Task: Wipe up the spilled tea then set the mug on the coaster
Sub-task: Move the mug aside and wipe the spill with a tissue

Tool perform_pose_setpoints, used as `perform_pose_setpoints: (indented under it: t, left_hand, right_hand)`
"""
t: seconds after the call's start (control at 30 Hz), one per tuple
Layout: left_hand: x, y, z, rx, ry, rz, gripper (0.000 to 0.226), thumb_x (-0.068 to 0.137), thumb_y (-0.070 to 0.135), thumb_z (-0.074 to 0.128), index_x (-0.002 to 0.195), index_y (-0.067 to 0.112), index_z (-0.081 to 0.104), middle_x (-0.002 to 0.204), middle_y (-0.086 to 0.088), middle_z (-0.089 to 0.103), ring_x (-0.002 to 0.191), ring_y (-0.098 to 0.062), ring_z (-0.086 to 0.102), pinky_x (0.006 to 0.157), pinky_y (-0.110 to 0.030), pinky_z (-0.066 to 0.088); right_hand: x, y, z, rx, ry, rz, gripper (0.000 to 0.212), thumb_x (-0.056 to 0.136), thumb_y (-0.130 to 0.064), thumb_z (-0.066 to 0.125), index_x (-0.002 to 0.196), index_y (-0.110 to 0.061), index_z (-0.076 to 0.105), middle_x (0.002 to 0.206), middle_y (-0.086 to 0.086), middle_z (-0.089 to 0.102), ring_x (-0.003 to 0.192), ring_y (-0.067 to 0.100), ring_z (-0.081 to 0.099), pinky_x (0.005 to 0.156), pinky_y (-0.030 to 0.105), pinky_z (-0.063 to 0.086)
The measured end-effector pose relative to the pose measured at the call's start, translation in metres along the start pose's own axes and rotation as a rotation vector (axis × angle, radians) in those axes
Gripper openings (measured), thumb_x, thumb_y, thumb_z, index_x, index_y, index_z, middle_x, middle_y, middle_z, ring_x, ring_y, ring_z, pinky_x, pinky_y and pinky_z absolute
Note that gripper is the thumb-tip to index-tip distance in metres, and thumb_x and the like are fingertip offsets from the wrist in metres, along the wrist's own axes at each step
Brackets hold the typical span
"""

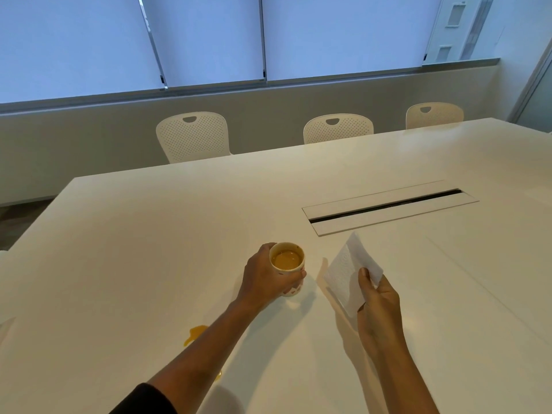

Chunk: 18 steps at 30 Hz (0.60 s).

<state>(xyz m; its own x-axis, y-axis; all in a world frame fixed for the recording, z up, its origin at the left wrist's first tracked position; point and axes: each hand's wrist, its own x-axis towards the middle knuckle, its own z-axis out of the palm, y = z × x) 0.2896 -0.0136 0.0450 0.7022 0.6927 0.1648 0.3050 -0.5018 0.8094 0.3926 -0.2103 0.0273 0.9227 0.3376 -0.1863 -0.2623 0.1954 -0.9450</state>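
Note:
A white mug (287, 268) with small red marks holds orange-brown tea and stands on the white table (149, 249). My left hand (263, 279) is wrapped around its side. My right hand (378, 306) pinches a white paper towel (346, 273) by its lower corner and holds it up above the table, right of the mug. An orange puddle of spilled tea (195, 333) lies nearer to me, partly hidden under my left forearm, with another bit (219, 375) showing below the arm. No coaster is in view.
A long cable slot with a flap (388, 206) is set into the table beyond the towel. Three white perforated chairs (194, 138) stand along the far edge. The table's left edge runs diagonally at left.

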Motion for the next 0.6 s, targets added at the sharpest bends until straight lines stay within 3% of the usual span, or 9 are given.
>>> perform_pose_setpoints:
  t: [0.13,0.2,0.3,0.43,0.53,0.6]
  left_hand:
    - [-0.001,0.006,-0.006,-0.014,0.021,0.015,0.083,0.064,0.057,0.091,0.133,0.026,0.056,0.123,0.011,0.066,0.106,-0.014,0.066,0.079,-0.017,0.055]
    - [0.001,0.012,-0.012,-0.015,0.039,0.039,0.082,0.063,0.059,0.090,0.130,0.026,0.058,0.118,0.013,0.067,0.102,-0.014,0.067,0.075,-0.015,0.054]
    - [0.004,0.022,-0.023,0.007,0.050,0.079,0.084,0.061,0.065,0.088,0.129,0.026,0.058,0.118,0.012,0.068,0.101,-0.014,0.067,0.079,-0.024,0.061]
    - [0.005,0.037,-0.036,0.003,0.055,0.133,0.082,0.061,0.067,0.087,0.127,0.027,0.059,0.114,0.014,0.067,0.097,-0.010,0.067,0.075,-0.018,0.057]
    - [0.002,0.047,-0.045,-0.008,0.058,0.178,0.075,0.063,0.068,0.084,0.123,0.029,0.060,0.111,0.017,0.066,0.092,-0.004,0.066,0.072,-0.013,0.054]
    - [0.001,0.052,-0.051,-0.015,0.060,0.195,0.072,0.065,0.068,0.084,0.122,0.032,0.060,0.109,0.019,0.066,0.092,-0.003,0.066,0.072,-0.011,0.053]
  right_hand:
    - [-0.003,-0.002,0.001,-0.037,0.002,-0.043,0.016,0.106,-0.040,0.058,0.116,-0.048,0.069,0.137,-0.007,0.067,0.130,0.029,0.059,0.111,0.054,0.053]
    - [-0.008,-0.004,0.006,-0.061,-0.013,-0.087,0.021,0.108,-0.039,0.056,0.115,-0.055,0.069,0.137,-0.012,0.068,0.127,0.023,0.062,0.106,0.047,0.056]
    - [-0.021,-0.009,0.022,-0.056,-0.074,-0.148,0.029,0.105,-0.040,0.058,0.113,-0.066,0.069,0.132,-0.022,0.071,0.120,0.011,0.068,0.097,0.033,0.062]
    - [-0.033,0.001,0.046,-0.069,-0.189,-0.170,0.039,0.099,-0.037,0.067,0.136,-0.048,0.068,0.130,-0.018,0.074,0.115,0.012,0.074,0.088,0.033,0.066]
    - [-0.044,0.005,0.065,-0.072,-0.228,-0.243,0.038,0.096,-0.043,0.060,0.133,-0.048,0.065,0.123,-0.034,0.072,0.119,-0.008,0.066,0.080,0.009,0.057]
    - [-0.048,0.007,0.073,-0.049,-0.211,-0.244,0.039,0.095,-0.045,0.057,0.134,-0.048,0.064,0.128,-0.033,0.070,0.123,-0.010,0.062,0.084,0.005,0.054]
